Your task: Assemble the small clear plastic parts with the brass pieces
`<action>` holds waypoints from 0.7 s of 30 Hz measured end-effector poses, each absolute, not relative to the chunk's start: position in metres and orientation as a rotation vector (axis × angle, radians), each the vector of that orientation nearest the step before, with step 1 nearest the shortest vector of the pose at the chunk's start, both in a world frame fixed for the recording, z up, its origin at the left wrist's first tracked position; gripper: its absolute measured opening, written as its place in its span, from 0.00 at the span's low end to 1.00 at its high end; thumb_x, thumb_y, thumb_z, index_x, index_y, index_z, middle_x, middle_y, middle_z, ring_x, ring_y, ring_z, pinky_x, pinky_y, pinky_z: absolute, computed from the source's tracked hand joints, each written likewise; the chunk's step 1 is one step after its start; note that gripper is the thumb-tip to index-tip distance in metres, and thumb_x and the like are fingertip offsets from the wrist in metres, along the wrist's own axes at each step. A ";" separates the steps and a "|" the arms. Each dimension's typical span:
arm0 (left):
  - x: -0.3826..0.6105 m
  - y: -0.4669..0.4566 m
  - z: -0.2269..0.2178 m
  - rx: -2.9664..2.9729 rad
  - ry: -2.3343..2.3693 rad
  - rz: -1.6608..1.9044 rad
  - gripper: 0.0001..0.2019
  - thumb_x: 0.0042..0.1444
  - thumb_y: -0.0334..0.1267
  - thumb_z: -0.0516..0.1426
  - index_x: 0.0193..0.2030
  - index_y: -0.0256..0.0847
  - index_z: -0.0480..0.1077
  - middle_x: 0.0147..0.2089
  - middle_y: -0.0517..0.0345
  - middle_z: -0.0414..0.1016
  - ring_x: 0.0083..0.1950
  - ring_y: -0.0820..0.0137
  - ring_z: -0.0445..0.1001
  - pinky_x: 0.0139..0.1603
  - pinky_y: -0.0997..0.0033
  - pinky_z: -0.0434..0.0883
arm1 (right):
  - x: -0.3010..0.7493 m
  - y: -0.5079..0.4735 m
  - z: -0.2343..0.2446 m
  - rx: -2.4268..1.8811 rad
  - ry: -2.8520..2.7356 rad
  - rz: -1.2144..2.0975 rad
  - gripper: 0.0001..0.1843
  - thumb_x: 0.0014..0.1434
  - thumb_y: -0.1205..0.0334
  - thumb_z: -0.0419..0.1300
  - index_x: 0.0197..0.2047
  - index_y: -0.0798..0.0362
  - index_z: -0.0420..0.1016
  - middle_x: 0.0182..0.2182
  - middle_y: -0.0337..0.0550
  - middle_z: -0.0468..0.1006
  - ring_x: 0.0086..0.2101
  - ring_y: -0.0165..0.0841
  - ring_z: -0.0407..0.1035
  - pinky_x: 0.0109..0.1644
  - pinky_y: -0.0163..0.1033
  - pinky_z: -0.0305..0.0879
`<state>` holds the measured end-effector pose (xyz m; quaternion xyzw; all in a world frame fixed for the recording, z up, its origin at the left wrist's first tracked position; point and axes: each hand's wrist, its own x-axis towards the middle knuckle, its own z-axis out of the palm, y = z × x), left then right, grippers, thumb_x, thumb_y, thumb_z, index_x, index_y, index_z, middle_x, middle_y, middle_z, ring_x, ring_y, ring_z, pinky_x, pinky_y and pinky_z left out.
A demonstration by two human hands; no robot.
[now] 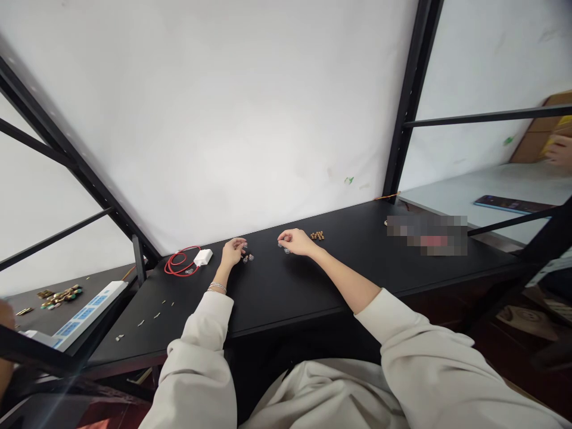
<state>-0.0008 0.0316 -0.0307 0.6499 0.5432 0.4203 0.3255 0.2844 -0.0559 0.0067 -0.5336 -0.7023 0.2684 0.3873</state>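
Observation:
My left hand (232, 250) is over the black tabletop, fingers bent together around a small clear piece (245, 245). Just below its fingertips lie several small clear pieces (248, 258), some with a pinkish or brownish part. My right hand (295, 241) is a short way to the right, thumb and forefinger pinched on another small clear piece (280, 243). Under that pinch a further clear piece (286, 251) shows; whether it touches the fingers I cannot tell. A group of small gold-brown pieces (317, 236) sits right of my right hand.
A white charger (203, 257) with a coiled red cable (172, 263) lies left. White scraps (156, 315) dot the table's left end. Beyond the black frame are a power strip (92, 313) and gold pieces (62, 296). A phone (509, 204) and another person's hand (559, 150) are right.

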 end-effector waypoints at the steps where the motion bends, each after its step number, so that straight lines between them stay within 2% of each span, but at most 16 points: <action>1: -0.001 0.032 -0.031 1.711 1.423 1.104 0.09 0.58 0.35 0.61 0.45 0.36 0.75 0.48 0.46 0.82 0.28 0.75 0.75 0.27 0.75 0.70 | 0.284 -0.056 0.007 -1.361 -1.789 0.682 0.06 0.61 0.64 0.63 0.39 0.54 0.81 0.28 0.40 0.81 0.24 0.29 0.73 0.35 0.34 0.67; 6: -0.002 0.033 -0.032 1.735 1.432 1.105 0.12 0.56 0.38 0.64 0.45 0.37 0.75 0.48 0.46 0.81 0.28 0.75 0.75 0.27 0.74 0.69 | 0.284 -0.056 0.007 -1.361 -1.803 0.682 0.06 0.61 0.64 0.63 0.40 0.54 0.81 0.27 0.40 0.81 0.24 0.29 0.73 0.36 0.35 0.67; 16: -0.006 0.037 -0.037 1.748 1.426 1.119 0.12 0.53 0.29 0.61 0.45 0.36 0.77 0.48 0.47 0.81 0.30 0.73 0.78 0.31 0.74 0.72 | 0.283 -0.056 0.007 -1.375 -1.817 0.692 0.06 0.61 0.65 0.63 0.40 0.55 0.82 0.26 0.39 0.81 0.25 0.29 0.73 0.37 0.34 0.67; 21: -0.007 0.037 -0.037 1.754 1.399 1.158 0.13 0.50 0.30 0.62 0.44 0.37 0.77 0.46 0.48 0.82 0.30 0.71 0.78 0.30 0.72 0.73 | 0.282 -0.057 0.008 -1.369 -1.833 0.688 0.06 0.62 0.65 0.63 0.40 0.55 0.82 0.26 0.39 0.80 0.24 0.29 0.73 0.36 0.33 0.67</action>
